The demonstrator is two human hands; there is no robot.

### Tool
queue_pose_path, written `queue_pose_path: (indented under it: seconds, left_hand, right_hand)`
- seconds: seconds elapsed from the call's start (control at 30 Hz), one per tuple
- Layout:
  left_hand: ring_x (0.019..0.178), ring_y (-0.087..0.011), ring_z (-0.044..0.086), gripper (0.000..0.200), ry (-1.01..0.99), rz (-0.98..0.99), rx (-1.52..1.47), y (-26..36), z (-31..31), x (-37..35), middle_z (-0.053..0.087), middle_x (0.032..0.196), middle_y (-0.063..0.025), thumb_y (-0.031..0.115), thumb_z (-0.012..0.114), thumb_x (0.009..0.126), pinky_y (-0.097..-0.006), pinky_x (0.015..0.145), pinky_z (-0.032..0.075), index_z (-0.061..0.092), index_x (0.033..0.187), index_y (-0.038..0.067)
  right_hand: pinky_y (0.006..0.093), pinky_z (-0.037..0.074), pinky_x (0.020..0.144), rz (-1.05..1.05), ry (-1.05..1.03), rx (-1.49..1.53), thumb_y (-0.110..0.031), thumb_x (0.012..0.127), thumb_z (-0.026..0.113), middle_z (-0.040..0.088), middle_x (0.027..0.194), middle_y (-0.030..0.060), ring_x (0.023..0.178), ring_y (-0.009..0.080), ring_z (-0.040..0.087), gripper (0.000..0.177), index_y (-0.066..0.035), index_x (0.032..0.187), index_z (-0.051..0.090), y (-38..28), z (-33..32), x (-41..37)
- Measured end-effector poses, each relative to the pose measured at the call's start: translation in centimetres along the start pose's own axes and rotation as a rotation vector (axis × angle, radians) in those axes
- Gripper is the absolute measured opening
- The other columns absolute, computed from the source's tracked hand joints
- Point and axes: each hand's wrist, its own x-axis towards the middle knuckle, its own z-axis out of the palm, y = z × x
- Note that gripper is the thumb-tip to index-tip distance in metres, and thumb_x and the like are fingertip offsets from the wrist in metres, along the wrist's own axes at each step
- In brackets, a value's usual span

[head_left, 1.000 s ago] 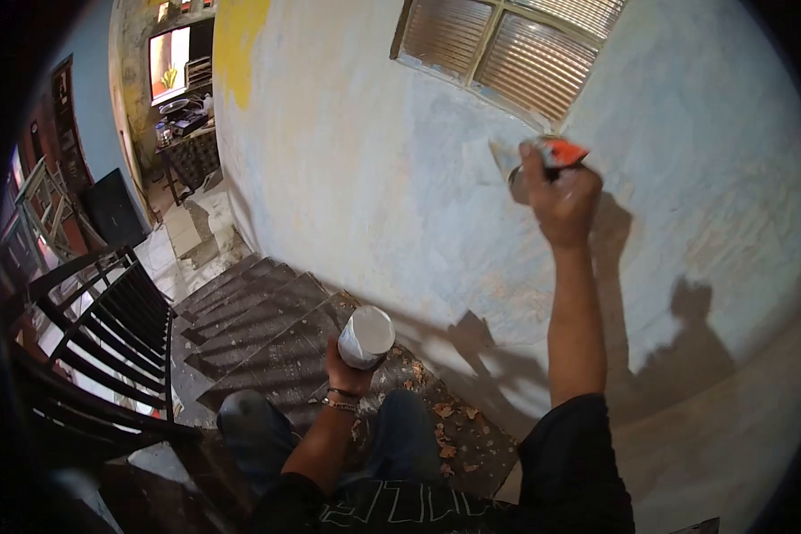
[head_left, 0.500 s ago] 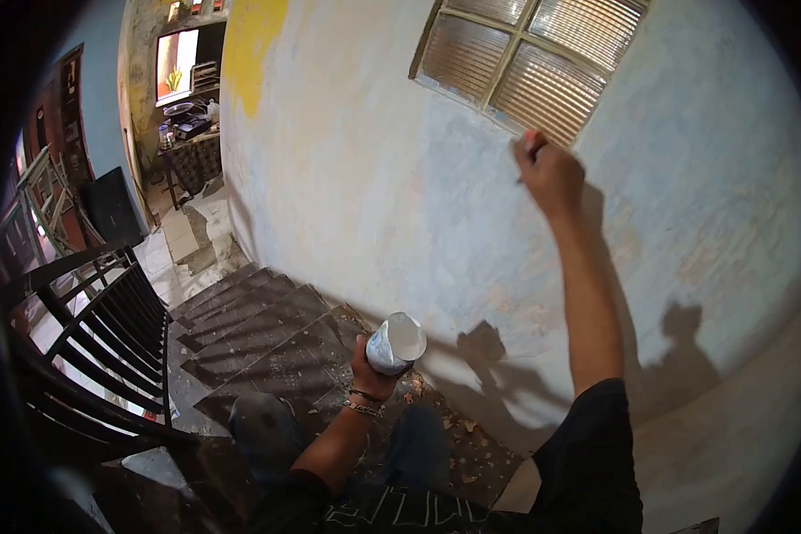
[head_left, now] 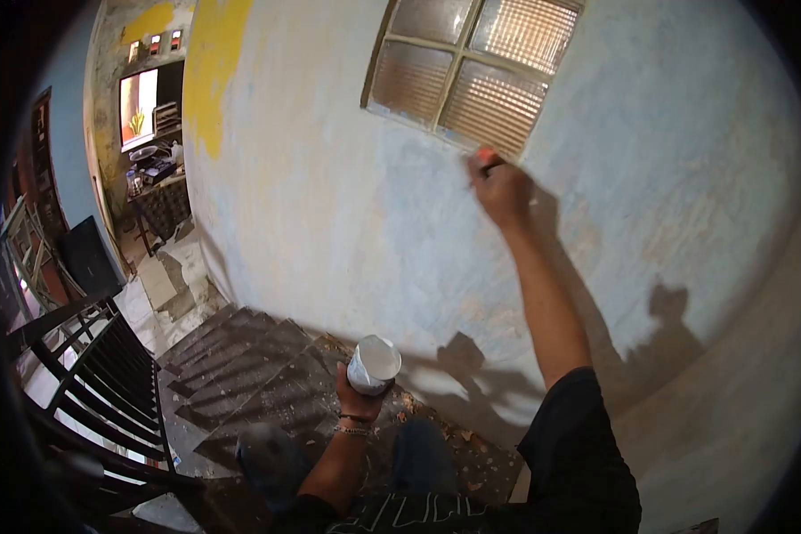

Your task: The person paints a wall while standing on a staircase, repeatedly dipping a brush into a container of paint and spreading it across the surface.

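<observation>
"While we face the patchy wall (head_left: 320,196) and its window (head_left: 458,76), what are we holding?"

"Our left hand (head_left: 360,404) wraps a white cup (head_left: 373,367) above the stairs (head_left: 249,378); just beneath that window, our right hand (head_left: 505,194) grips an orange thing (head_left: 486,157), probably a scraper, mostly hidden in its grasp."

"Anything near?"

"A dark railing (head_left: 135,381), left."

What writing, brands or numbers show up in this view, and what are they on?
Nothing reads clearly.
Black cloth shirt: pale outlined lettering, partly cut off, unreadable.
White round tub in the left hand: faint bluish marks, too small to read.
</observation>
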Motion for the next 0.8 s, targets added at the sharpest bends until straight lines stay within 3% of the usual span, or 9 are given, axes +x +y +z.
queue_pose_path:
  seconds: [0.07,0.1,0.13,0.2,0.33,0.53,0.63,0.77,0.8]
  left_hand:
    - [0.119,-0.0296,0.053,0.065,-0.004,-0.012,0.010,-0.1,-0.2,0.3,0.055,0.133,-0.0043,0.067,0.038,0.091,-0.0519,0.094,0.045,0.049,0.137,0.021]
    - [0.118,-0.0296,0.054,0.065,-0.015,-0.010,0.009,-0.2,0.0,0.3,0.056,0.132,-0.0049,0.066,0.037,0.092,-0.0518,0.094,0.046,0.049,0.136,0.020]
    - [0.118,-0.0298,0.055,0.065,-0.024,-0.026,-0.002,-0.4,0.2,0.5,0.056,0.132,-0.0054,0.066,0.037,0.093,-0.0516,0.095,0.046,0.049,0.137,0.020]
    - [0.120,-0.0302,0.054,0.065,-0.035,-0.052,-0.012,-0.8,0.5,0.9,0.056,0.132,-0.0063,0.065,0.037,0.093,-0.0511,0.096,0.046,0.049,0.137,0.018]
    - [0.126,-0.0312,0.050,0.069,0.014,-0.071,0.030,-2.2,-0.5,1.3,0.053,0.137,-0.0075,0.065,0.038,0.092,-0.0523,0.102,0.041,0.047,0.140,0.016]
    - [0.126,-0.0310,0.050,0.068,0.091,-0.044,0.032,-4.0,-2.1,1.1,0.054,0.136,-0.0095,0.064,0.036,0.095,-0.0526,0.104,0.040,0.049,0.136,0.011]
    - [0.122,-0.0297,0.054,0.062,0.084,-0.021,0.028,-4.5,-3.9,1.7,0.058,0.130,-0.0100,0.059,0.037,0.097,-0.0495,0.103,0.042,0.052,0.131,0.010]
    - [0.116,-0.0283,0.058,0.056,0.023,0.023,0.074,-5.2,-4.4,1.7,0.062,0.123,-0.0109,0.054,0.040,0.098,-0.0453,0.101,0.044,0.055,0.125,0.008]
    - [0.116,-0.0283,0.058,0.055,0.041,0.007,0.072,-5.4,-4.2,1.4,0.062,0.123,-0.0113,0.054,0.040,0.098,-0.0450,0.101,0.044,0.055,0.125,0.008]
  right_hand:
    - [0.0331,0.048,0.053,-0.053,0.244,0.442,-0.021,0.087,0.072,0.066,0.068,0.0115,0.055,0.0245,0.061,0.023,-0.002,0.076,0.066,-0.5,-4.6,0.8]
    - [0.0294,0.047,0.053,0.013,0.178,0.650,-0.014,0.087,0.072,0.066,0.068,0.0059,0.054,0.0146,0.059,0.018,0.000,0.080,0.065,-1.0,-7.0,0.1]
    - [0.0257,0.046,0.052,0.231,0.138,0.896,-0.012,0.089,0.070,0.065,0.069,0.0022,0.057,0.0086,0.057,0.016,0.003,0.088,0.065,-2.1,-8.8,-1.4]
    - [0.0227,0.046,0.051,0.461,0.029,1.090,-0.010,0.089,0.070,0.064,0.071,0.0030,0.058,0.0080,0.057,0.016,0.004,0.095,0.064,-3.4,-10.5,-6.4]
    - [0.0198,0.041,0.048,0.688,-0.235,1.090,-0.008,0.089,0.069,0.060,0.065,0.0009,0.054,0.0042,0.052,0.013,0.004,0.093,0.064,-6.3,-8.7,-16.7]
    - [0.0216,0.035,0.047,0.905,-0.229,1.023,-0.006,0.090,0.067,0.055,0.061,-0.0027,0.055,0.0023,0.046,0.011,0.005,0.086,0.064,-7.3,-6.5,-24.6]
    - [0.0226,0.037,0.048,0.773,-0.272,0.942,-0.006,0.088,0.068,0.054,0.060,-0.0024,0.055,0.0028,0.047,0.013,0.004,0.081,0.063,-7.8,-5.1,-26.2]
    - [0.0266,0.041,0.048,0.574,-0.411,0.709,-0.011,0.087,0.069,0.060,0.060,0.0095,0.050,0.0104,0.055,0.017,0.002,0.079,0.063,-8.6,-4.2,-28.4]
    - [0.0305,0.042,0.047,0.620,-0.425,0.728,-0.015,0.086,0.071,0.060,0.060,0.0147,0.048,0.0167,0.058,0.022,0.002,0.074,0.063,-8.8,-4.6,-28.0]
